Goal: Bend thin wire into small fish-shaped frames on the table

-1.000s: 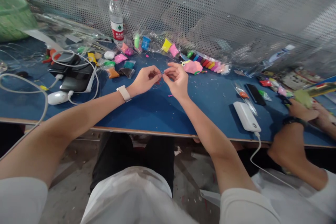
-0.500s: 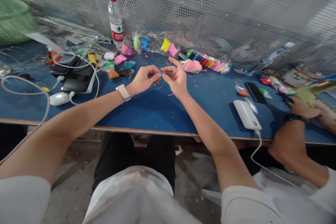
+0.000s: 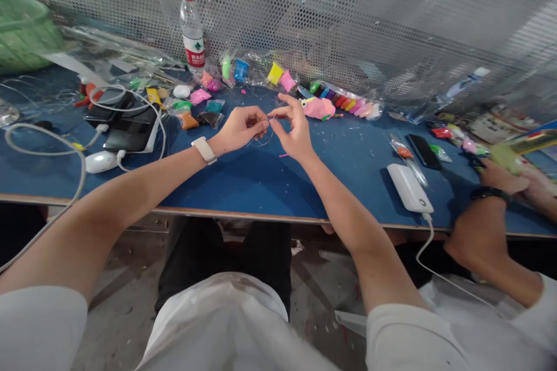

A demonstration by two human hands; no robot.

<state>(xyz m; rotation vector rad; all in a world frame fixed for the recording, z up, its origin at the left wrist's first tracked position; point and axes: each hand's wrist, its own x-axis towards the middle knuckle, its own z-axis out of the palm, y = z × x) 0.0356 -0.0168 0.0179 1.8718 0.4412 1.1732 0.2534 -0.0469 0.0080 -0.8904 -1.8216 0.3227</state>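
My left hand (image 3: 242,128) and my right hand (image 3: 294,129) meet fingertip to fingertip over the blue table (image 3: 243,185). Both pinch a thin wire (image 3: 270,134), whose fine loop hangs just under the fingers. The exact spot where it is gripped is too small to make out. My right index finger is raised off the pinch. Just below my right hand lies a small pink hooked piece (image 3: 284,155). Beyond that hand a pink clay figure (image 3: 319,108) with an eye rests on the table.
Colored clay packets (image 3: 200,97) and a water bottle (image 3: 192,35) stand behind. Phones (image 3: 130,130) with white cables are at left, near a green basket (image 3: 26,35). At right are a white power bank (image 3: 409,188), a black phone (image 3: 423,152) and another person's hands (image 3: 505,179).
The fingertips have shifted very slightly around the wire, which hangs a little differently. My hands otherwise stay in the same place.
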